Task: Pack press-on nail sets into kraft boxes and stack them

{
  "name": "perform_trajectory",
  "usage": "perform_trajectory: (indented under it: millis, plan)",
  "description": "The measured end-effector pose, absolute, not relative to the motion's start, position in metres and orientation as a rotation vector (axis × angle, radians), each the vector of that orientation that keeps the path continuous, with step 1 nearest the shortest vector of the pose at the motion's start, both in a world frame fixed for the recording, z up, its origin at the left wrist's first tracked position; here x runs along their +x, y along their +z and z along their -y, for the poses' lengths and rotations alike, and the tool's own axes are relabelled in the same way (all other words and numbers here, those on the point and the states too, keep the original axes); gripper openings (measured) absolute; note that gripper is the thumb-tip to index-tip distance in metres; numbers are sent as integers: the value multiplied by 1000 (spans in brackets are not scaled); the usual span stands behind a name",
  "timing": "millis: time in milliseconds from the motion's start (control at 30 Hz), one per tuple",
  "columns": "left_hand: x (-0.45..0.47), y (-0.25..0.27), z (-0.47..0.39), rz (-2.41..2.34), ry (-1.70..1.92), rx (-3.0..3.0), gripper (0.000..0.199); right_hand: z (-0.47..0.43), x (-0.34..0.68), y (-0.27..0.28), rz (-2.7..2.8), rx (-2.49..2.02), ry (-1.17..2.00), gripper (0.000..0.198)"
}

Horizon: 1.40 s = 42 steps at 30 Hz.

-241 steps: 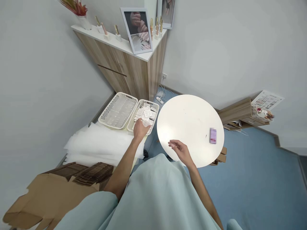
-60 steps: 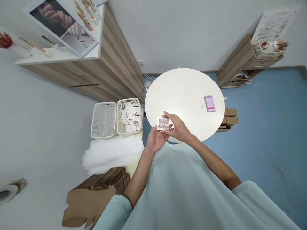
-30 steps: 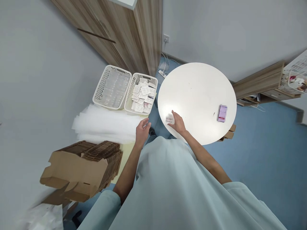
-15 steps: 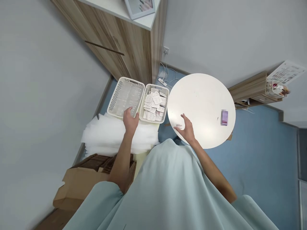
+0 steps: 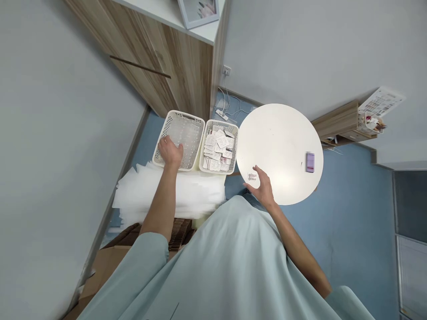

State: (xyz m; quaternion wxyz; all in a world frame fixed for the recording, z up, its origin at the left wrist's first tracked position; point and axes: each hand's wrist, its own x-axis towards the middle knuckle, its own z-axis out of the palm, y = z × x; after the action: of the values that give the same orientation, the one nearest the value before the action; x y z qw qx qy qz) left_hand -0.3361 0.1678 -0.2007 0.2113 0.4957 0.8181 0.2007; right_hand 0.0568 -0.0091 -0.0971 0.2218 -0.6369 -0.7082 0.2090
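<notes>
Right hand is hovering at the counter's 7 o'clock, fingers spread, holding nothing. Left hand is sitting over the left basket at its 8 o'clock, fingers bending down; can't tell if it's gripping. Small pack is lying on the white counter at 8 o'clock, just beyond the right thumb and forefinger, showing two rows of small dark oval shapes; any lettering is too tiny to read. Left basket is holding clear plastic cases with rows of dots. Right basket, at its 3 o'clock, is carrying loosely piled white cards; print showing, unreadable. Purple rectangle is lying at the counter's 3 o'clock, pixelated. Printed chart is leaning at 2 o'clock beyond, text illegible. White sheets are stacking up at the baskets' 6 o'clock.
</notes>
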Motion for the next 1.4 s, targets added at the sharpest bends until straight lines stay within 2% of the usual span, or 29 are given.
perform_trajectory:
  millis: [333,567,633,800,967,1233,1400]
  plan:
    - [-336,-197,-193,-2355,218,1376,60,24,63,-90,1893,-1818,510,79]
    - [-330,-197,-200,-2446,121,1316,73,26,71,-89,1898,-1808,489,80]
    - [-328,-198,-202,-2459,190,1256,74,26,73,-87,1894,-1799,488,80]
    - [-325,-188,-195,-2357,721,1133,65,25,79,-77,1867,-1791,542,81]
    - [-294,-148,-163,-2466,645,1238,81,17,88,-69,1856,-1713,593,81]
    - [-167,-83,-76,-2000,989,1545,99,-5,112,-52,1795,-1485,713,84]
    - [-73,-56,-30,-1667,1191,1824,101,-15,140,-34,1631,-1434,946,98]
